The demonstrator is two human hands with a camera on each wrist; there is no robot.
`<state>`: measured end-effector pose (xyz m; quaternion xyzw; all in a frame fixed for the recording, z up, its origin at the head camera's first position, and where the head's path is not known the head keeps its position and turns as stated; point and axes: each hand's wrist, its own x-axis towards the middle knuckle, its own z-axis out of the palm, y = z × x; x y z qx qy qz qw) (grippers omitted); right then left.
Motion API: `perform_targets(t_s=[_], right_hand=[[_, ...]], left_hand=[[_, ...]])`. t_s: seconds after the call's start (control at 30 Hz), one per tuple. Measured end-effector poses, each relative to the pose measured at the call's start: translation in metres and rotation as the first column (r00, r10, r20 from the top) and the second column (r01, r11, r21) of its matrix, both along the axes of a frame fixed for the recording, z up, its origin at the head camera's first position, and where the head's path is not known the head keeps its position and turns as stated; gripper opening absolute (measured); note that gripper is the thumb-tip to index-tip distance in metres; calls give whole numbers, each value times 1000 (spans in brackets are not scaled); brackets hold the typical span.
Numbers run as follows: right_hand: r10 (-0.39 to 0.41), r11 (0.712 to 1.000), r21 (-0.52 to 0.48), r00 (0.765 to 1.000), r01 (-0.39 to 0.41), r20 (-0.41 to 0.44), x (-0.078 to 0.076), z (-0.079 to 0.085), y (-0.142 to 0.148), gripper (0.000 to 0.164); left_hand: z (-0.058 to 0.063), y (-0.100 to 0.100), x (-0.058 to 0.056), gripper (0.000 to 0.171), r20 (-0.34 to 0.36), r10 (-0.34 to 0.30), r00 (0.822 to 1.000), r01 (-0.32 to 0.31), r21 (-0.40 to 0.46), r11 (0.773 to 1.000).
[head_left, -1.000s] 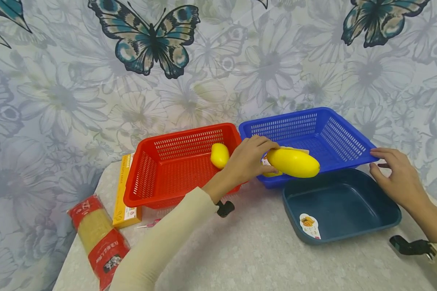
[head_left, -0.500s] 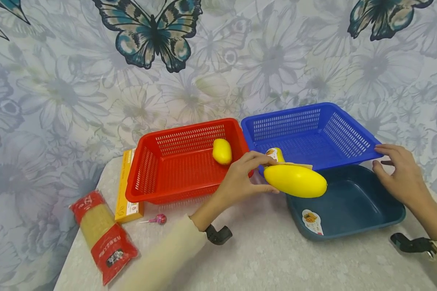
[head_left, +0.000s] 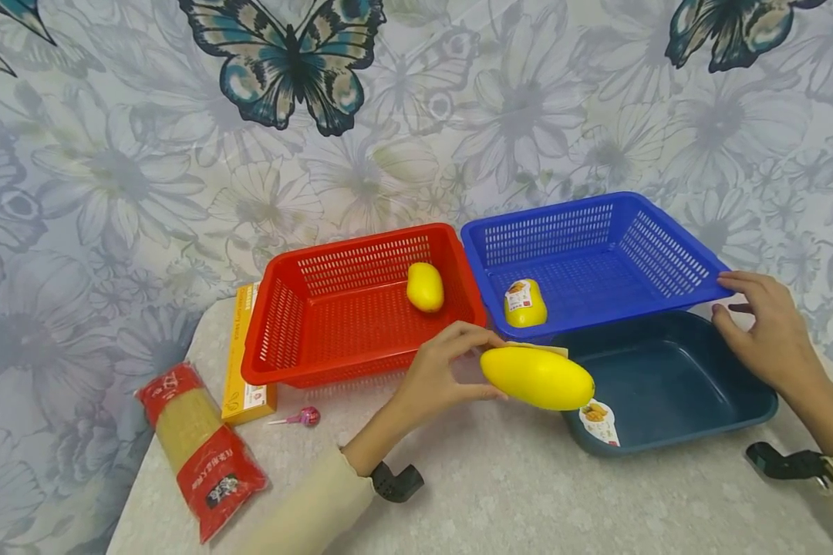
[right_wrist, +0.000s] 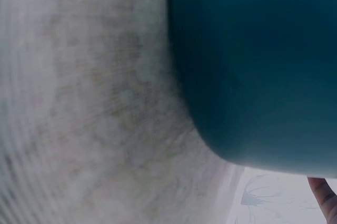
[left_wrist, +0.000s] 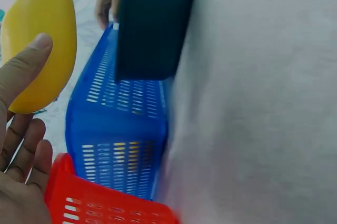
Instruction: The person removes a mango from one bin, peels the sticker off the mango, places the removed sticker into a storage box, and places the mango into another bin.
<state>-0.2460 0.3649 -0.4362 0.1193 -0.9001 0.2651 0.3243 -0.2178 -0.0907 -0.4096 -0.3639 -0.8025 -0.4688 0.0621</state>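
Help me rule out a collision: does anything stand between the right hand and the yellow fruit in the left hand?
Nothing visible rises between the right hand and the yellow fruit in the left hand. The dark teal basin lies below that gap and seems lower than the fruit.

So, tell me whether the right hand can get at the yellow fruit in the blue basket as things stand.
Probably yes: the yellow fruit lies uncovered in the open blue basket. But the right hand grips the basket's opposite end, so it would likely have to let go and reach across.
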Motion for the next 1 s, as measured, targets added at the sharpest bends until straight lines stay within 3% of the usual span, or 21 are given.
perform_targets(t_s=[0.27,0.5,1.0], right_hand=[[-3,1000,-6,1000,3,22,2,0,-1,44],[-1,1000,-11,1000,1,27,2,-1,-1,45],[-17,1000,-12,1000,17,22,1,-1,-2,43]], left_hand=[[-24,-13,9,56,5,13,1000,-12,-98,995],[-42,-23,15,58,81,21,996,-9,-138,990],[-54,-45,14,63,164,-10,986,35,-149,988]])
